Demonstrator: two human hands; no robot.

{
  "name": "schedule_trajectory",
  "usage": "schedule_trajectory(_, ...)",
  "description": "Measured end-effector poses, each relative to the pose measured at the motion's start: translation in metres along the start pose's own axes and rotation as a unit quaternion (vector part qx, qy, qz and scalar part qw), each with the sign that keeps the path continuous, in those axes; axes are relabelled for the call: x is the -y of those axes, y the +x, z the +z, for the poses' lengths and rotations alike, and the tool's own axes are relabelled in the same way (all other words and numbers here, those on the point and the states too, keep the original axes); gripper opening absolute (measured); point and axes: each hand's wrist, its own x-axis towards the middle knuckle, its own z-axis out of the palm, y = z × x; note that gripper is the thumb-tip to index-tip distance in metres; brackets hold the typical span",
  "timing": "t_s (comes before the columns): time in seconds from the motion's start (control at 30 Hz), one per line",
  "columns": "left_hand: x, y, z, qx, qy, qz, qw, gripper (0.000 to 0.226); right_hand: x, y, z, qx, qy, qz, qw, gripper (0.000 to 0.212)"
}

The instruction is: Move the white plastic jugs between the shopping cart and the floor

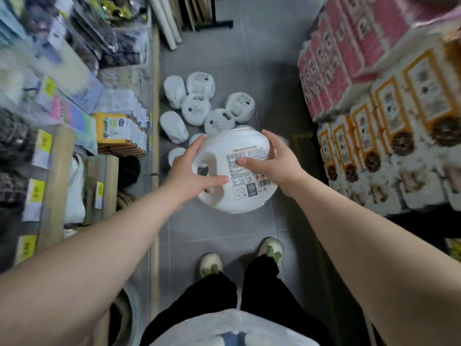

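I hold a white plastic jug [239,196] in the air above the grey floor, its label side facing me. My left hand [192,173] grips it at the handle side, thumb across the front. My right hand [272,163] grips the other side, thumb pressed on the printed label. Several more white jugs [197,108] lie and stand clustered on the floor [262,58] just beyond the held one, some partly hidden behind it. No shopping cart is in view.
Shelves of packaged goods [74,108] line the left of the narrow aisle, with a wooden edge [156,121] along the floor. Stacked pink and orange tissue packs [374,96] fill the right. White rolls [167,23] lean at the far end. My feet [239,258] stand below the jug.
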Motion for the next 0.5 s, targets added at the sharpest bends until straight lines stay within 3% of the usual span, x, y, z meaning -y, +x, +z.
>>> schedule_trajectory(0.23,-0.029,-0.045,-0.075,-0.094,-0.036,0.054,0.993,0.115,0.087,-0.012,0.046,0.050,-0.037,-0.101,0.993,0.094)
schedule_trajectory(0.37,-0.039,-0.060,-0.105,-0.176,-0.061,0.061,0.981,0.114,0.123,0.006,0.071,0.111,-0.054,-0.140,0.982,0.113)
schedule_trajectory(0.5,-0.046,-0.072,-0.120,-0.271,-0.079,0.036,0.959,0.115,0.159,0.029,0.095,0.189,-0.089,-0.187,0.960,0.097)
